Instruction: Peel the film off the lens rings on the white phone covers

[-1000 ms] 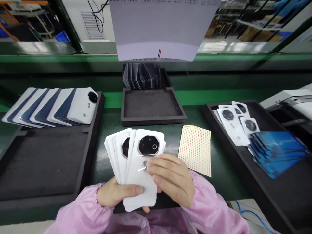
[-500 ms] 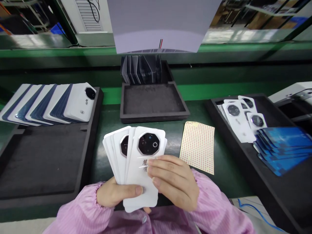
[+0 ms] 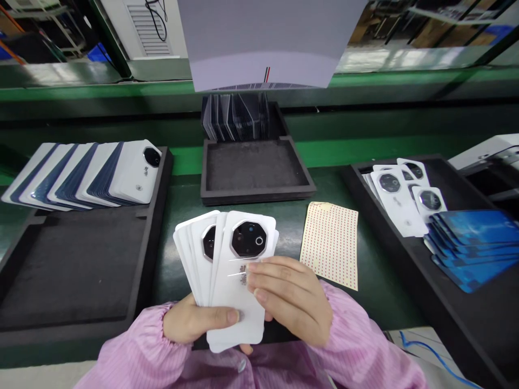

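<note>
My left hand is closed round the lower left of a fan of several thin white phone back panels, thumb on top. The front phone back panel has a dark eight-sided camera patch and small dark lettering. My right hand grips this panel's right edge, fingers together over its face and partly covering the lettering. The right thumb is mostly hidden behind it. To the right of my hands lies a cream sticker sheet with rows of small red marks.
A black tray at left carries overlapping white panels. The middle tray holds upright dark sheets at its back. In the right tray are white panels and blue sheets. A large pale panel overhangs the back.
The whole view has shifted very slightly. Both hands keep their hold on the phone back panels, and a bit of the right thumb now shows behind the right edge.
</note>
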Available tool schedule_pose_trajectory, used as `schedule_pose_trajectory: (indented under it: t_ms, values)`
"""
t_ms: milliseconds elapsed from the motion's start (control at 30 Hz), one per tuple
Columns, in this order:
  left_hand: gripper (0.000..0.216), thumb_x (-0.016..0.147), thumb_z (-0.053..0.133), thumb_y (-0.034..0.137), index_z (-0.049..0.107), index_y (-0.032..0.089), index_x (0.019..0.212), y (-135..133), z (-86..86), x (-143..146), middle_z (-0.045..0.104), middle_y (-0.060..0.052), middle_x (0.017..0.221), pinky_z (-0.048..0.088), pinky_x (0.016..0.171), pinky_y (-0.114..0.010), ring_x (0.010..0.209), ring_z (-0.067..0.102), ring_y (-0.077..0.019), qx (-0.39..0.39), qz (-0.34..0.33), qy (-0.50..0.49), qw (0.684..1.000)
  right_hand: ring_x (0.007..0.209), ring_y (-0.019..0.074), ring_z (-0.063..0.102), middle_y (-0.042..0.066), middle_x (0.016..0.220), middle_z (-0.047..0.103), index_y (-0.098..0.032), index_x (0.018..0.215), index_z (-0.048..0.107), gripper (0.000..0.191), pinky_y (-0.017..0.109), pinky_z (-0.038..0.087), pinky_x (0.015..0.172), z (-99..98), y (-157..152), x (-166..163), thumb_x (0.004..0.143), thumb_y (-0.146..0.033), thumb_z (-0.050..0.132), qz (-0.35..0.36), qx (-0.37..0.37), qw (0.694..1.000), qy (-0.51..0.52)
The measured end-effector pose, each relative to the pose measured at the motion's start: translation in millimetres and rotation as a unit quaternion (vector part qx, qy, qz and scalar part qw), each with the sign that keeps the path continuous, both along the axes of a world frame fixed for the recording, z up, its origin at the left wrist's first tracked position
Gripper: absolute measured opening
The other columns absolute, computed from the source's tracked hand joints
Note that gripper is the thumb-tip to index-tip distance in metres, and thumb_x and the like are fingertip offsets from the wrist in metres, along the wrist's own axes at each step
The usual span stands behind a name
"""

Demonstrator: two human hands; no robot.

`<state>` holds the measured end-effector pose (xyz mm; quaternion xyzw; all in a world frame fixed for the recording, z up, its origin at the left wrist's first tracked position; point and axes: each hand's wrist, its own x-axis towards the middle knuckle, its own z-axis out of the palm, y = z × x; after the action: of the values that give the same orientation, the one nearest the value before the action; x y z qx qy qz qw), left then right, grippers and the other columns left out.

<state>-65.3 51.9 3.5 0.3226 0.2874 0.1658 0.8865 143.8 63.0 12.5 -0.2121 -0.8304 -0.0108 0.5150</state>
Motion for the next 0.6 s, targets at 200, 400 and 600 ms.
schedule_pose_trajectory:
  t_ms: [200, 400, 600]
  values:
    - [0.036, 0.08, 0.062, 0.029, 0.063, 0.011, 0.112, 2.5, 4.7, 2.5, 0.07, -0.014, 0.092, 0.056, 0.059, -0.027, 0.07, 0.071, -0.0224, 0.015, -0.021, -0.002, 1.0, 0.108, 0.0241, 0.061, 0.014, 0.092, 0.071, -0.008, 0.099, 0.06, 0.018, 0.039, 0.055, 0.086, -4.7, -0.6, 3.4, 0.086, -0.008, 0.048, -0.024, -0.031, 0.999, -0.001]
    - [0.043, 0.079, 0.063, 0.03, 0.058, 0.013, 0.119, 1.4, 1.4, 3.7, 0.063, -0.021, 0.114, 0.056, 0.057, -0.029, 0.078, 0.07, -0.0274, 0.006, -0.037, 0.002, 0.999, 0.112, 0.0253, 0.058, 0.014, 0.097, 0.069, -0.008, 0.104, 0.059, 0.02, 0.042, 0.054, 0.088, -11.0, 0.3, 4.7, 0.087, -0.01, 0.049, -0.032, -0.023, 0.999, 0.005]
    - [0.045, 0.079, 0.063, 0.033, 0.058, 0.012, 0.118, 1.6, 2.0, 4.8, 0.063, -0.021, 0.113, 0.055, 0.062, -0.028, 0.075, 0.07, -0.023, 0.016, -0.044, 0.004, 0.999, 0.108, 0.0262, 0.059, 0.015, 0.097, 0.068, -0.007, 0.102, 0.06, 0.02, 0.042, 0.055, 0.086, -11.5, 0.3, 3.4, 0.084, -0.009, 0.053, -0.037, -0.005, 0.999, 0.016]
